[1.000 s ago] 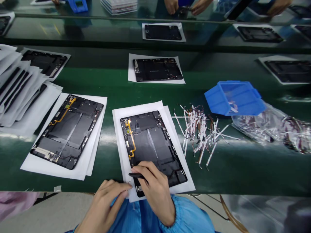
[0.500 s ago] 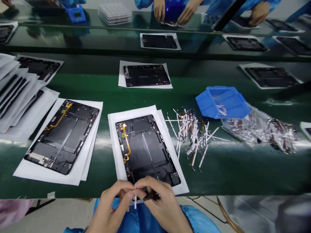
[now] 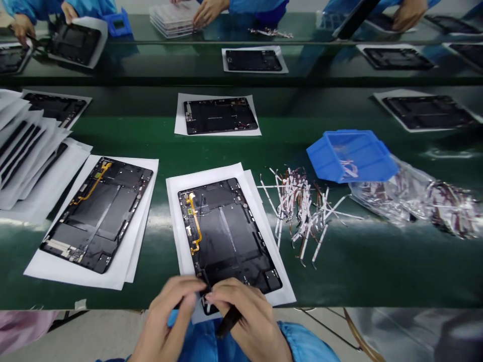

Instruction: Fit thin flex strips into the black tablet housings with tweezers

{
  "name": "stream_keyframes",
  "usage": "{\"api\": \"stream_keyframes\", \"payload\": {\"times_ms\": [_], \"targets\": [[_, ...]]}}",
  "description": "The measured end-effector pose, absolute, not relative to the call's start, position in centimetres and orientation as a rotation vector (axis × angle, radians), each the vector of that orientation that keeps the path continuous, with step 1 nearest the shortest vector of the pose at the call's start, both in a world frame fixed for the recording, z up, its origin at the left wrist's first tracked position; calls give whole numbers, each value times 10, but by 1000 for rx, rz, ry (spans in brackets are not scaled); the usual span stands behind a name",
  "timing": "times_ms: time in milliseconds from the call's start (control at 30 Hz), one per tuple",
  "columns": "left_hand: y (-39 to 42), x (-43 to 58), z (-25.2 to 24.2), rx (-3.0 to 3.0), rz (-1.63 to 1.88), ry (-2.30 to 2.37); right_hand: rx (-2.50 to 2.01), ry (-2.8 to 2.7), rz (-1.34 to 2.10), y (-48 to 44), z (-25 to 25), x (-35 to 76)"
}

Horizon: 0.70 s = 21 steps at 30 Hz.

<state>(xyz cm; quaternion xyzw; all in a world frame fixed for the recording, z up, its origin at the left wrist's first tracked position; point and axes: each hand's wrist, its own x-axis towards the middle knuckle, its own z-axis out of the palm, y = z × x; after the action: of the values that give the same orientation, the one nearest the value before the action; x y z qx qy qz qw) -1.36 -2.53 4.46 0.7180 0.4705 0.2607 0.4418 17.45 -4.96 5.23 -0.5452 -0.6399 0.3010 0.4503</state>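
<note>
the right hand (image 3: 246, 318) is curled firmly around a slim black tool (image 3: 228, 322), its tip hidden by the fingers. the left hand (image 3: 169, 314) meets it at the near end of a tablet back housing (image 3: 226, 236); whether it pinches anything, i cannot tell. the housing lies just ahead of both hands on a white paper sheet (image 3: 174, 216), a yellow flex cable (image 3: 195, 221) on it. ahead and right of the right hand sit loose ribbon strips (image 3: 298, 206) and a blue plastic bin (image 3: 350, 156); left of the left hand lies a second housing (image 3: 98, 216).
</note>
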Motion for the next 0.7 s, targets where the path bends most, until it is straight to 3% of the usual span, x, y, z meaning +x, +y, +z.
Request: {"api": "stream_keyframes", "payload": {"times_ms": [133, 267, 433, 567, 700], "targets": [[-12, -20, 41, 2319, 706, 849, -1276, -1738, 624, -52, 73, 184], [-3, -7, 31, 2412, 846, 685, -1367, -1803, 449, -45, 97, 229], [-1, 3, 8, 2167, 1062, 780, -2011, -1093, -382, 7, 106, 362], [-3, 3, -3, 2078, 1084, 788, -2197, -1105, -290, 59, 91, 452], [-3, 4, 0, 2072, 1121, 825, -2308, -1109, -256, 81, 65, 472]]}}
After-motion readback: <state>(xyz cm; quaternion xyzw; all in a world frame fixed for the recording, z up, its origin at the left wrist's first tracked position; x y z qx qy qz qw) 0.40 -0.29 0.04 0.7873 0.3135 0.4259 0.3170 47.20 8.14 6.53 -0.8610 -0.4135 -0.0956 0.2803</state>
